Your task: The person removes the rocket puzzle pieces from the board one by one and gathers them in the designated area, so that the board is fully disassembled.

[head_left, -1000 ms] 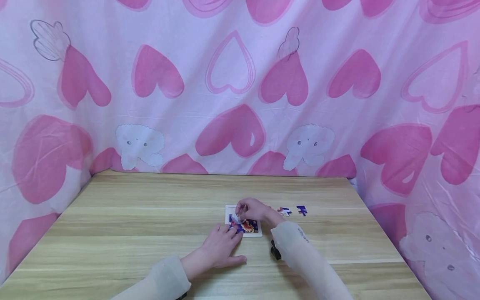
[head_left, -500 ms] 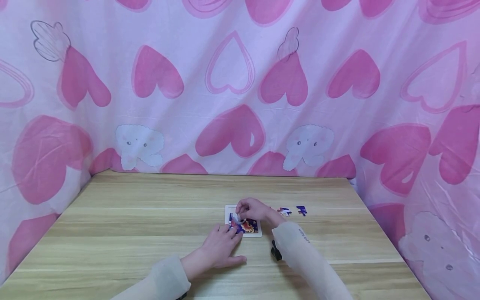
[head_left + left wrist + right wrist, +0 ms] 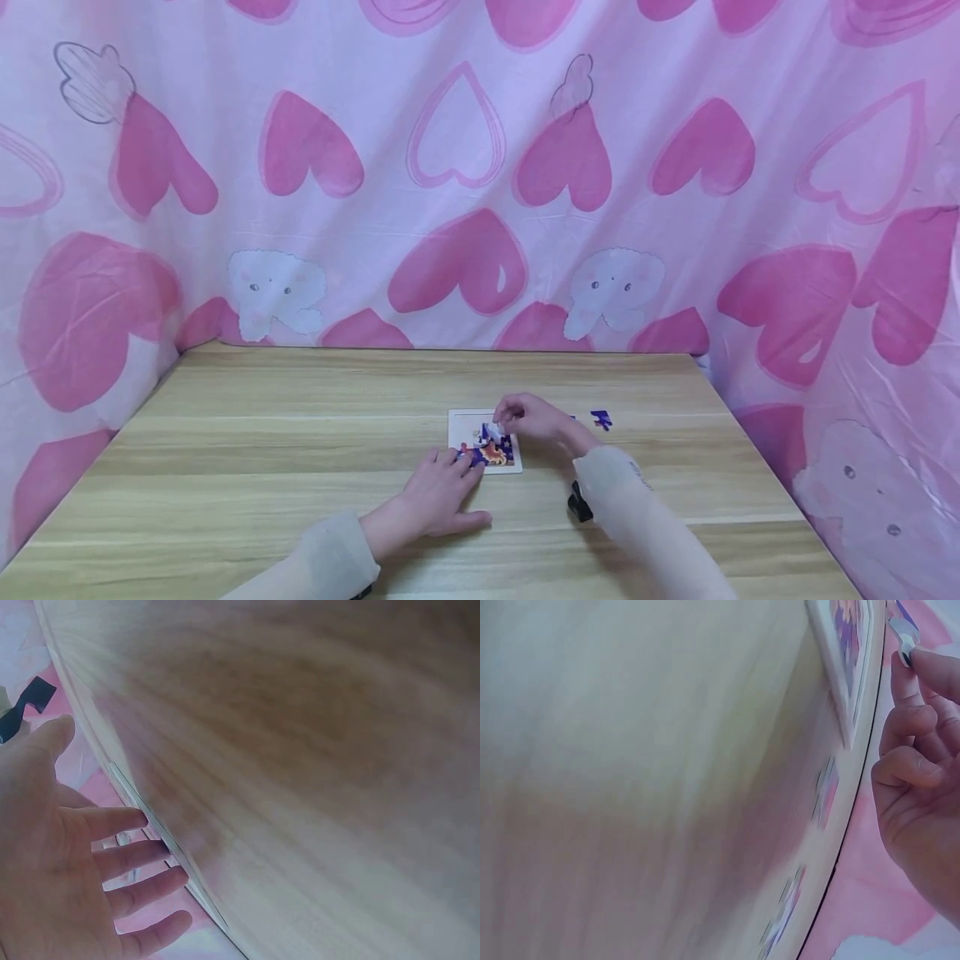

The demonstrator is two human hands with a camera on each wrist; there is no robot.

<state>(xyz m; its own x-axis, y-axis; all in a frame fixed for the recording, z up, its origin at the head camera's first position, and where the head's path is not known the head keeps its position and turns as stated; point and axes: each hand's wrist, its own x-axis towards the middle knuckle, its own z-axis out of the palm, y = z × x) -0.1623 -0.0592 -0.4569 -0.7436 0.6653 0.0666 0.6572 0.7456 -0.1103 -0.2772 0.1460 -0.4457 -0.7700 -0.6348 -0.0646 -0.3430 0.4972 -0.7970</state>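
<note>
My right hand pinches a jigsaw piece between thumb and index finger, above the right part of a white-bordered puzzle tray. Joined pieces with a dark blue and orange picture fill the tray's lower part; its upper left shows a pale bare base. Fingers spread, my left hand rests at the tray's lower left edge, its fingertips touching the tray and pieces. From the left wrist, the left hand shows its straight fingers against the tray's edge.
To the right of the tray lies a loose purple piece; another is mostly hidden behind the right wrist. The right wrist view shows two loose pieces on the wooden table. A pink heart-patterned cloth surrounds the table's far sides.
My right hand has moved right over the tray with the pinched piece, uncovering the tray's upper left. Its forearm now hides more of the loose pieces. The left hand stays in place.
</note>
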